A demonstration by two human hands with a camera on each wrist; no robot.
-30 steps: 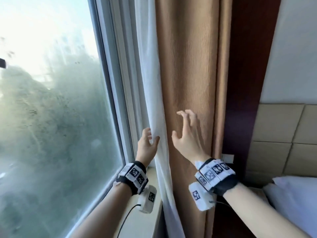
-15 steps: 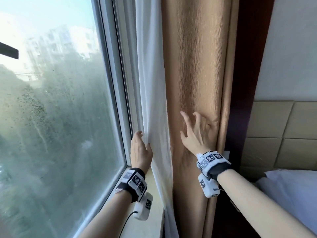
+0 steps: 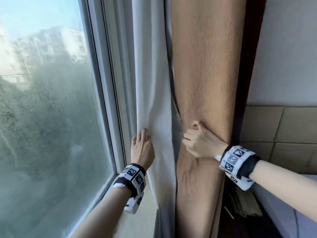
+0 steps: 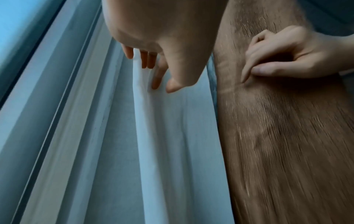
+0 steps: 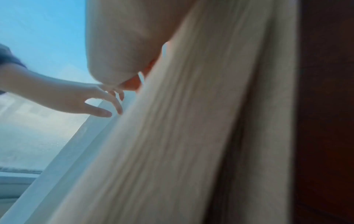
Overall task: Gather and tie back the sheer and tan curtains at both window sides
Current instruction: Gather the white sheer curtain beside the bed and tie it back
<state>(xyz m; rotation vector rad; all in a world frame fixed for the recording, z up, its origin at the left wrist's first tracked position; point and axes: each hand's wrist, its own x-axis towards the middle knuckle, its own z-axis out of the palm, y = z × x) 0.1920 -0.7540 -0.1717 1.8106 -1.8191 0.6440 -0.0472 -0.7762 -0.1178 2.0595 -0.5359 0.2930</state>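
The white sheer curtain (image 3: 152, 83) hangs beside the window frame, and the tan curtain (image 3: 204, 74) hangs to its right. My left hand (image 3: 145, 133) holds the sheer's left edge at waist height; in the left wrist view its fingers (image 4: 153, 72) straddle the edge fold of the sheer curtain (image 4: 172, 136). My right hand (image 3: 190, 133) grips the tan curtain with curled fingers, and the cloth narrows there. The left wrist view shows the right hand (image 4: 252, 72) pinching a crease of the tan curtain (image 4: 287, 144). In the blurred right wrist view the left hand (image 5: 113, 112) touches the sheer's edge.
The window glass (image 3: 51, 117) and its grey frame (image 3: 106, 100) fill the left. A pale sill (image 3: 142, 225) runs below my left wrist. Right of the tan curtain stand a dark wood panel (image 3: 247, 74), a padded headboard (image 3: 283, 131) and white bedding (image 3: 291, 212).
My right hand went from lying spread on the tan curtain to curling and bunching the cloth. My left hand stayed on the sheer's edge, now seen from closer.
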